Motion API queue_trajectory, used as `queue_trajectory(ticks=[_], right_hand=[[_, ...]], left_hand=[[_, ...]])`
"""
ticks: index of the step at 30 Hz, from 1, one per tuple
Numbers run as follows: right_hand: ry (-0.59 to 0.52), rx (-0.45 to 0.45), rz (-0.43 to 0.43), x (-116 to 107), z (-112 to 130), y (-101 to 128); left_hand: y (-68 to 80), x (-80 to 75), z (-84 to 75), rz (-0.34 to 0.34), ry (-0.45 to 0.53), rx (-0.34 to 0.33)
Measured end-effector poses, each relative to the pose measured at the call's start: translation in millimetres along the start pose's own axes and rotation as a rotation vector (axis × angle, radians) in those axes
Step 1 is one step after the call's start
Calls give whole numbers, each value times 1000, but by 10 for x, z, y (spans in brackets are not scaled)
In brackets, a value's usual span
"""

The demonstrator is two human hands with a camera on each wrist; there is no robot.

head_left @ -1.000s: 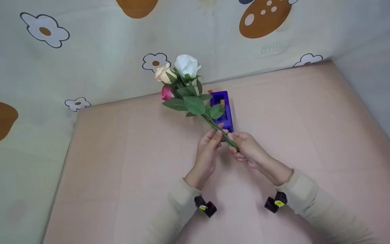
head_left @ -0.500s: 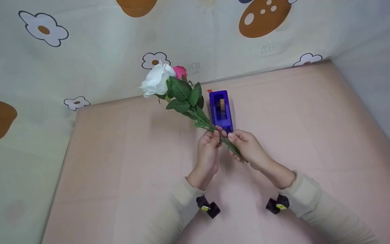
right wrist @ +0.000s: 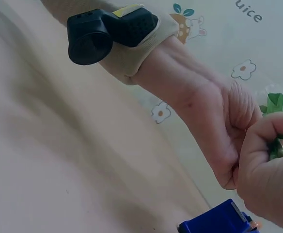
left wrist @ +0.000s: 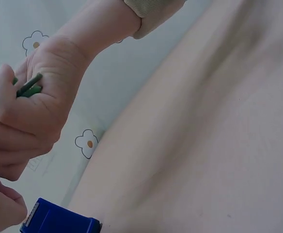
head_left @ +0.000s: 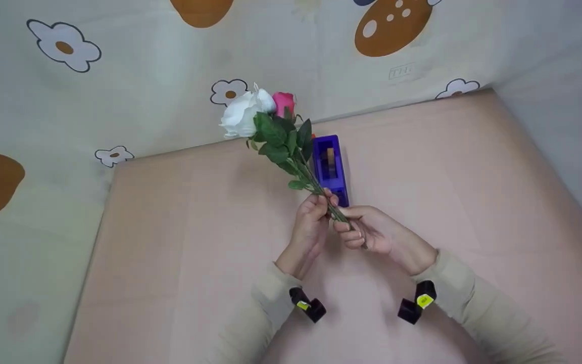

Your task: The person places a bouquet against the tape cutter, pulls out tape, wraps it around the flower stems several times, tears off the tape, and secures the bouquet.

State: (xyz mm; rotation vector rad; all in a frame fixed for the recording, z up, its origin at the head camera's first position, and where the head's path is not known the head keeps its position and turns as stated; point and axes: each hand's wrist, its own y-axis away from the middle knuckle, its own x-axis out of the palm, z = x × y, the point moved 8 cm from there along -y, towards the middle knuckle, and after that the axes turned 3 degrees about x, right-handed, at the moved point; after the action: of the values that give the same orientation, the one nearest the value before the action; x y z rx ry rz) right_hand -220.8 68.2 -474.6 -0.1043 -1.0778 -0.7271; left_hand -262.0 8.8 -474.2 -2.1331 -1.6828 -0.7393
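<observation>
A bunch of artificial roses on green stems leans up and left, held in both hands. Its white rose (head_left: 243, 114) is at the left and a pink rose (head_left: 284, 103) is partly behind it. My left hand (head_left: 311, 220) pinches the stems (head_left: 337, 214) between thumb and fingers. Just below it, my right hand (head_left: 374, 230) has its fingers curled round the lower ends. Cut stem ends (left wrist: 31, 89) poke out of the right fist in the left wrist view. Close beyond both hands, a blue-purple tape dispenser (head_left: 342, 177) lies on the table, partly overlapped by leaves.
A roll of tape (head_left: 330, 155) sits inside the dispenser. The pinkish table cover (head_left: 195, 242) meets a patterned cloth wall (head_left: 159, 76) at the back. Small black cameras are strapped to both cuffs, one showing on the sleeve (right wrist: 127, 29) in the right wrist view.
The bunch has turned: the white rose swung left, the pink one moved to its right, and the cream rose went out of sight. My right hand shifted slightly down and its grip turned.
</observation>
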Motion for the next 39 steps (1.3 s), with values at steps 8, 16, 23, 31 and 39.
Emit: queue_trajectory(ticks=[8,16,23,31,39], right_hand=[[-107,-7,439,276,-93,1],[-12,-139,572,396,-73,58],[96,-113,453,353,-104,2],[51,-93,326,202,-135,-42],[246,-62,49,-70,-124,-23]], left_hand=[[43,135,-74,268,162,17],[136,385,-157,572,285,11],[140,363,-107,596,301,-33],[140,235,-93,511,231,-47],[121,94,-117,401,38,-122]])
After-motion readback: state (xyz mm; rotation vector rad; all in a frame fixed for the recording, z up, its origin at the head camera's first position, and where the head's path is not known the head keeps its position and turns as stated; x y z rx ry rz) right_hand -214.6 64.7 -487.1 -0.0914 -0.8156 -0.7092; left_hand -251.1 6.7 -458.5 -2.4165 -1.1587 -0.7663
